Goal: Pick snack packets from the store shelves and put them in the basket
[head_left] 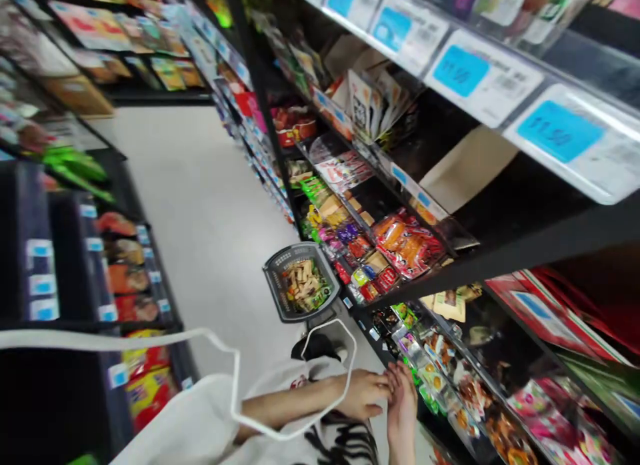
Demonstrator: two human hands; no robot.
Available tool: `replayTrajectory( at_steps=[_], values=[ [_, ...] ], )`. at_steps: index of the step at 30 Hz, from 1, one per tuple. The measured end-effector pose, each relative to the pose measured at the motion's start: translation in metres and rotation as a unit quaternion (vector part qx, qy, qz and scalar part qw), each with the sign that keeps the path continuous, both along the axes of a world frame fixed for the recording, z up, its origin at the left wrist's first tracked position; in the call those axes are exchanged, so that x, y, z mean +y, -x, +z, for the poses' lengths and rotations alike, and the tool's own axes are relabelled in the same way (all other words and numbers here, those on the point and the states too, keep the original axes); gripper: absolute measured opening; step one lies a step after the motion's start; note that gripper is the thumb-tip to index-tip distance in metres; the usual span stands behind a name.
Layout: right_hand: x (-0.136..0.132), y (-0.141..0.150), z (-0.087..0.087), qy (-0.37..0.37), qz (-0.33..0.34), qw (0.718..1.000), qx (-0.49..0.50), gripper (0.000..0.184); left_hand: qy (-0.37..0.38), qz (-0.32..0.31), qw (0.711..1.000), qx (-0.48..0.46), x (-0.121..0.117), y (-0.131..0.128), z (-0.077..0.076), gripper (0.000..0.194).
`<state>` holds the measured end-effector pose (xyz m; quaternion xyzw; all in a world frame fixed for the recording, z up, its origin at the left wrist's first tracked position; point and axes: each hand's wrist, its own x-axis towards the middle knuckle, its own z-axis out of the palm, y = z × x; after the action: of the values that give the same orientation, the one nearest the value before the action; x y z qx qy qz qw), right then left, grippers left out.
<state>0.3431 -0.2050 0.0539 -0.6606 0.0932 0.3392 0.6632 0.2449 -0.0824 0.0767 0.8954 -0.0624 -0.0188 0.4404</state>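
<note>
My left hand (366,393) reaches in from the left at the bottom, its fingers stretched out and its thumb apart. Its fingertips meet my right hand (403,395), which points upward with its fingers loosely bent. I see nothing held in either hand. Just right of them, packaged snacks (435,380) fill the low bins of a shelf. Ahead of my feet, a grey shopping basket (280,302) with several light-coloured packets (306,282) in it stands on the floor, apart from both hands.
Tall dark shelves with price tags (461,70) rise close on my right. A lower shelf with packets (147,392) borders the left side. Pale floor (195,218) runs between them. A white cable (220,342) crosses in front of my body.
</note>
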Motion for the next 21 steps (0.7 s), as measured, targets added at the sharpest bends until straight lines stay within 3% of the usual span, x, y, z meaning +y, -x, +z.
replayTrajectory(
  at_steps=[4,11,18,21],
  values=[
    [0.009,-0.01,-0.006,-0.001,-0.003,1.0,0.022,0.031,-0.056,0.024,0.998,-0.028,0.001,-0.002,-0.009,0.024],
    [0.038,-0.003,-0.007,0.005,0.043,0.997,0.069,0.04,-0.039,0.07,0.996,-0.037,0.026,0.019,-0.016,0.02],
    [0.101,0.047,-0.004,-0.002,0.052,0.991,0.124,0.035,-0.054,0.11,0.992,-0.023,0.083,0.076,-0.004,0.015],
    [0.14,0.079,-0.011,-0.015,0.112,0.988,0.107,0.03,-0.061,0.13,0.99,-0.001,0.116,0.11,-0.005,0.013]
  ],
)
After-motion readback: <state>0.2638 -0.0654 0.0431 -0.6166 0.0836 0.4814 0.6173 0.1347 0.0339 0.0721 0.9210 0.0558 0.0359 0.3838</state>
